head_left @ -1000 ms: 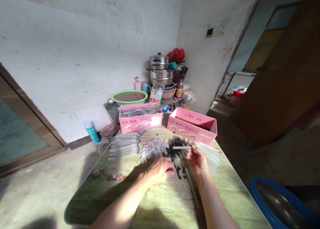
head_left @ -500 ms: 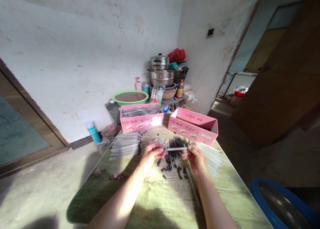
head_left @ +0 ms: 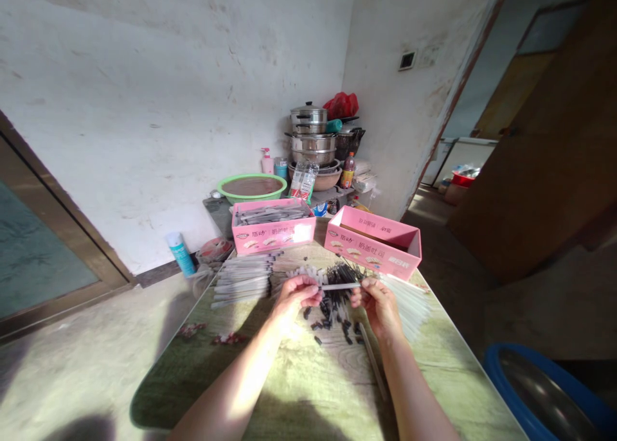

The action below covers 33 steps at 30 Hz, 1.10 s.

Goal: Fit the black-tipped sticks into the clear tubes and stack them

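Observation:
A thin whitish tube (head_left: 338, 287), like a pen barrel, lies level between my two hands above the table. My left hand (head_left: 297, 294) pinches its left end, and my right hand (head_left: 378, 299) grips the other end between thumb and fingers. Under and behind it spreads a pile of thin black parts (head_left: 343, 274), with small black caps (head_left: 347, 328) scattered nearer me. A row of pale tubes (head_left: 243, 280) is laid out on the left. More translucent tubes (head_left: 407, 306) lie to the right, partly behind my right hand. One single tube (head_left: 372, 360) rests beside my right forearm.
A pink box (head_left: 274, 238) filled with grey tubes stands behind the row. To its right is a second pink box (head_left: 371, 251). Farther back are a green basin (head_left: 251, 187) and stacked pots (head_left: 311, 139). A blue tub (head_left: 501, 357) stands off the table's right edge.
Both hands hold the tube in almost the same place. My left fingers have shifted very slightly to the right; the things on the table look unchanged.

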### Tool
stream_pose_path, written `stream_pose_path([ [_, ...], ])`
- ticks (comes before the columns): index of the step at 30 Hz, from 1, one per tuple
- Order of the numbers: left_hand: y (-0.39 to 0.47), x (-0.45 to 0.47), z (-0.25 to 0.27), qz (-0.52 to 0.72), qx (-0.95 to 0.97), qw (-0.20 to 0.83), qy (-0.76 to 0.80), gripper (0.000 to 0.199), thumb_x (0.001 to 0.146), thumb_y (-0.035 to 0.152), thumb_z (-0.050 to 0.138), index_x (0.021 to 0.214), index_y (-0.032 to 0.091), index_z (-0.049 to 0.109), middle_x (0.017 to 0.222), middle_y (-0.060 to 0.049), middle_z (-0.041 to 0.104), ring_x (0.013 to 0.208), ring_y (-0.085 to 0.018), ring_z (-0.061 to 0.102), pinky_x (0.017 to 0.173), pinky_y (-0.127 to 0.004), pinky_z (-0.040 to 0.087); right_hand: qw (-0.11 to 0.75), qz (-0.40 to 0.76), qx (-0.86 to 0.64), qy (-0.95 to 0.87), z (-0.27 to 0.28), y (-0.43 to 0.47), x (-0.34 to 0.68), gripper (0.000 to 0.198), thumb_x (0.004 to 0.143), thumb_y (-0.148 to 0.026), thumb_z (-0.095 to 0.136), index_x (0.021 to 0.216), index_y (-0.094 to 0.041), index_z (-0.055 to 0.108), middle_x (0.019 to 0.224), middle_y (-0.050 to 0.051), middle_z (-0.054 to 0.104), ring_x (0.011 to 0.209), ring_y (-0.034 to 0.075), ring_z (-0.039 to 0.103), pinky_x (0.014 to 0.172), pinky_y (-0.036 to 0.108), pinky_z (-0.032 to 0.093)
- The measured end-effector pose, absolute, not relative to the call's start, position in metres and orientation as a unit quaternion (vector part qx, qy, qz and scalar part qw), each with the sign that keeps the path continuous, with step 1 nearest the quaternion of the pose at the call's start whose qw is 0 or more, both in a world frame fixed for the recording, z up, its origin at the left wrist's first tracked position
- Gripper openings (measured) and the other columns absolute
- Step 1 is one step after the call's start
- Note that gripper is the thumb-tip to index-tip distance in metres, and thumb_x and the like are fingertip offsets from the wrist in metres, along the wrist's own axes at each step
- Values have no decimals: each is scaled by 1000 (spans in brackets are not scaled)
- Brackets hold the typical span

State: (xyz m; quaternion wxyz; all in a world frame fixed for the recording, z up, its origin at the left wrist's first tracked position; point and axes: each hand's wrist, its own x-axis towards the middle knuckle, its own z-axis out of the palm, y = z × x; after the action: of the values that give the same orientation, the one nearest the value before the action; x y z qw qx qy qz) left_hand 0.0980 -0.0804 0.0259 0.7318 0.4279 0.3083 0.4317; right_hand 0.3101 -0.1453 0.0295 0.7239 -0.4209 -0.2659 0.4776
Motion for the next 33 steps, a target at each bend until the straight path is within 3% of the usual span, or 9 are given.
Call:
stream_pose_path([
  [13, -77, 98, 20, 441, 490, 678, 324, 40, 64, 41, 91, 83, 11, 71, 67, -5, 69, 61, -16, 63, 63, -29, 52, 716, 473, -438, -269, 27, -144, 310, 35, 63, -38, 92, 75, -16, 67, 63, 6, 74, 47, 17, 66, 45, 25, 55],
  [21, -76, 101, 24, 466, 539, 613, 341, 29, 63, 39, 89, 75, 18, 72, 60, -3, 67, 57, -20, 62, 62, -34, 52, 700, 455, -474, -279, 25, -144, 309, 43, 62, -46, 93, 60, -18, 61, 54, 4, 69, 39, 15, 60, 36, 24, 50],
  [26, -75, 101, 21, 458, 542, 620, 335, 43, 64, 50, 90, 84, 16, 72, 65, -3, 69, 57, -17, 63, 58, -30, 51, 698, 455, -476, -281, 21, -143, 311, 46, 67, -49, 90, 57, -19, 57, 50, 2, 65, 36, 13, 56, 33, 23, 46],
  [30, -78, 99, 22, 422, 543, 632, 358, 53, 74, 67, 78, 77, 15, 67, 64, -4, 66, 48, -12, 57, 42, -23, 41, 698, 457, -471, -285, 20, -143, 311, 45, 67, -49, 90, 58, -19, 58, 51, 2, 66, 36, 13, 56, 34, 23, 46],
  [33, -78, 98, 21, 391, 554, 630, 377, 53, 75, 67, 76, 69, 16, 65, 58, -1, 61, 42, -8, 51, 38, -20, 32, 697, 456, -475, -285, 21, -143, 310, 45, 66, -48, 91, 57, -19, 58, 51, 3, 66, 36, 14, 56, 33, 24, 46],
])
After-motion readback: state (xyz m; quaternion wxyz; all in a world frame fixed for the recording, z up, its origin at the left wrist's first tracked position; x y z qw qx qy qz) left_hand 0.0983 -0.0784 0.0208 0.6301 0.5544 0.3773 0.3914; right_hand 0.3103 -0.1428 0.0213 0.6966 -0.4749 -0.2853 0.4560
